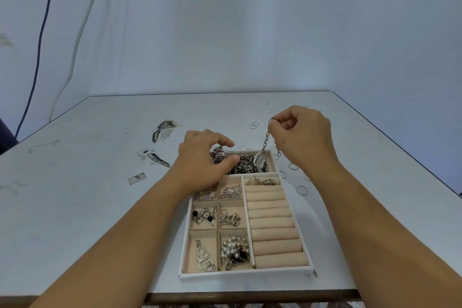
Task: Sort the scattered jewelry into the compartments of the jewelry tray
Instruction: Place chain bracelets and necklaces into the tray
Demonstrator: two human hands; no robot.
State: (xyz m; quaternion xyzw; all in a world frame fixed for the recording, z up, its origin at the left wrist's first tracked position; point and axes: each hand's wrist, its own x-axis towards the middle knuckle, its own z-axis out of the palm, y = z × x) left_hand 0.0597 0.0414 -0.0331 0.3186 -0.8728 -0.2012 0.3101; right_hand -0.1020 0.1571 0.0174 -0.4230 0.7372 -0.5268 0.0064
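A white jewelry tray [246, 275] with beige compartments lies on the table in front of me. My right hand [301, 134] pinches the chain of a small square-faced watch [260, 160], which hangs down into the tray's far compartment among a pile of dark metal bracelets [243, 167]. My left hand [203, 157] hovers over the left end of that compartment, thumb and forefinger curved around a silver link watch [219, 154]; whether it grips it I cannot tell. Earrings, brooches and pearls fill the small left compartments. Two rings [261, 181] sit in the top ring-roll slot.
Several thin wire hoops [301, 189] lie loose on the table to the right of the tray and behind it [254, 125]. The white tabletop [87, 195] has scuffed, peeled patches at left [160, 130]. Cables hang on the wall at left.
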